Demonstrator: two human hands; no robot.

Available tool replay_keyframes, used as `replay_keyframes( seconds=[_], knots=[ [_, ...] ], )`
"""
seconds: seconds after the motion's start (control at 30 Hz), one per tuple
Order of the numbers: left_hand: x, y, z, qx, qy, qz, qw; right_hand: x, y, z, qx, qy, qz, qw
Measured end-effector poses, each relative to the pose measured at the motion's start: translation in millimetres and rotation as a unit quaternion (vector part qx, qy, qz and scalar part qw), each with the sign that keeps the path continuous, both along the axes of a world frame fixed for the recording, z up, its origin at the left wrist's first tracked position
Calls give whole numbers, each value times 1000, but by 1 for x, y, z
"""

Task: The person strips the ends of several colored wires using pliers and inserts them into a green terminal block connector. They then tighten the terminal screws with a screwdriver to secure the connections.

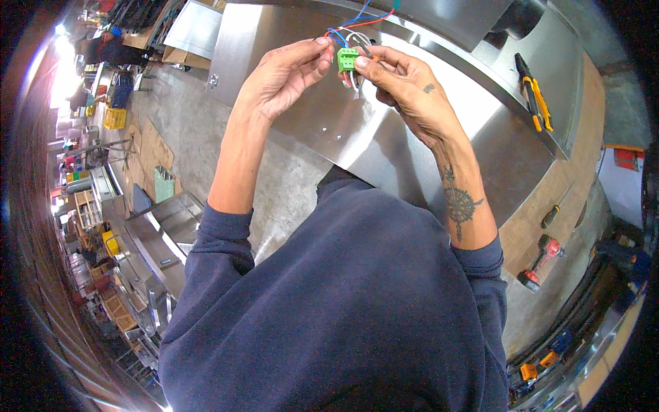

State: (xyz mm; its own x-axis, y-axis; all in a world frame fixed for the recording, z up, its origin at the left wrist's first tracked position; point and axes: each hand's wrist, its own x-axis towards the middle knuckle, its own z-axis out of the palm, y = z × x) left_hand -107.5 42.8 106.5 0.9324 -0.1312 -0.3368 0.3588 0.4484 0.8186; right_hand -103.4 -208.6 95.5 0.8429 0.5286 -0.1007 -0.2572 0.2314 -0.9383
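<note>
A green terminal block connector (347, 60) is pinched between the thumb and fingers of my right hand (398, 75), above a stainless steel panel. My left hand (292, 72) is beside it on the left, thumb and forefinger pinched on a thin red wire (331, 52). Blue wires (338, 36) run from the connector area up to the top edge of the view, along with red ones. White and dark wires (357, 37) loop behind the connector, partly covered by my right fingers.
Yellow-handled pliers (537, 103) rest on the metal at the right. Lower right are a screwdriver (550, 216) on a board and a red power drill (542, 262). Left, past the concrete floor, stand metal units (154, 244) and a yellow crate (114, 118); a person (103, 51) is far off.
</note>
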Motion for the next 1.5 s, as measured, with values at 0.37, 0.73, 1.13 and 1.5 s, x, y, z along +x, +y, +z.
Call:
replay_keyframes(
  seconds=[0.37,0.73,1.13,1.5],
  knots=[
    [-14,-13,12,66,0,-7,998,-17,-3,-4,-43,-46,-17,998],
    [-45,-40,7,128,-21,30,991,-59,-13,-26,-88,-13,-45,995],
    [-54,-47,5,183,-51,48,981,-61,-13,-34,-106,-36,-51,992],
    [-55,-51,9,234,-69,30,969,-61,-13,-30,-118,-38,-52,991]
  ],
)
